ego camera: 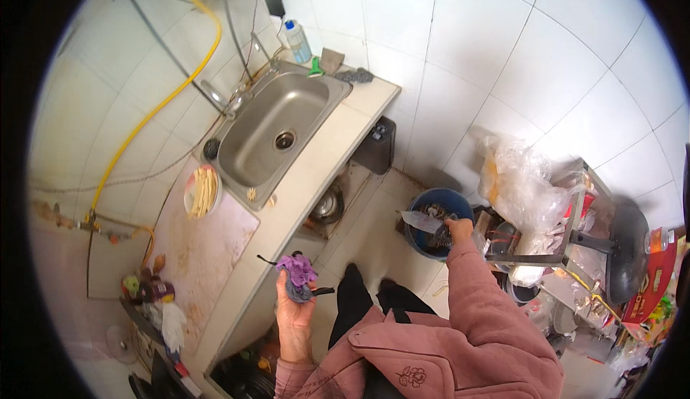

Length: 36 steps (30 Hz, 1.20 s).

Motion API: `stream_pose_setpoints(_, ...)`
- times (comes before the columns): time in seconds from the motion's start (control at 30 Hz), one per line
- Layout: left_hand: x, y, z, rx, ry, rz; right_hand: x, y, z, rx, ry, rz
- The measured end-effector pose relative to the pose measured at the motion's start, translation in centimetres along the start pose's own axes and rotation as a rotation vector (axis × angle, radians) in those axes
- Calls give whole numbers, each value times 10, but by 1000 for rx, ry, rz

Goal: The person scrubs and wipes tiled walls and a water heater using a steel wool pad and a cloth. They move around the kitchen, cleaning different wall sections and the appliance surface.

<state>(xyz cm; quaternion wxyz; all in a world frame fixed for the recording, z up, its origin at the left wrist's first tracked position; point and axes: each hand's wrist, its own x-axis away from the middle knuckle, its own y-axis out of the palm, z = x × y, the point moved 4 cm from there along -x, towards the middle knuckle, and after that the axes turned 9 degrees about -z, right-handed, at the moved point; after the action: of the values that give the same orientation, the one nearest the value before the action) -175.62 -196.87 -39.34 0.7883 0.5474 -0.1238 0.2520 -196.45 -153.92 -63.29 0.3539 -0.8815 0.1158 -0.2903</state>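
Note:
My left hand (294, 310) grips a bundle of purple and grey cloth (297, 276), with dark strap-like ends sticking out on both sides. The bundle is held in front of the counter edge, above the floor. On the right, my right hand (460, 230) reaches down to the blue bucket (412, 237) on the floor. Dark, mixed refuse lies inside the bucket, and a translucent plastic piece (421, 222) rests across its left side. The fingertips of this hand are partly hidden, so whether they hold something is unclear.
A steel sink (253, 154) is set in the counter (310, 167). Pale sticks (204, 191) fill a bowl beside it. A bottle (298, 42) stands behind the sink. To the right, a metal rack (571, 237) carries plastic bags (512, 183) and a black wok (628, 253).

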Motion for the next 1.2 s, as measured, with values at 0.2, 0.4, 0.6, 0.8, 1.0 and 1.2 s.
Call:
stream_pose_setpoints(0.2, -93, 49, 7, -145, -148, -207, -17, -5, 9, -180, -33, 133)
stream_pose_setpoints(0.4, -158, 90, 29, -138, -314, -348, -27, -18, -7, -486, -91, 102)
stream_pose_setpoints(0.6, -193, 108, 22, -123, -408, -374, -2, -21, -30, -1086, 130, -65)
stream_pose_setpoints(0.8, -203, 98, -19, -194, -528, -250, 20, 2, 11, -821, 304, -54)
stream_pose_setpoints(1.0, -215, 71, -90, -391, -564, -121, -5, 27, 69, -138, 280, -1)
stream_pose_setpoints(1.2, -273, 22, -193, -412, -709, -98, -82, 84, 89, 101, 52, -5)
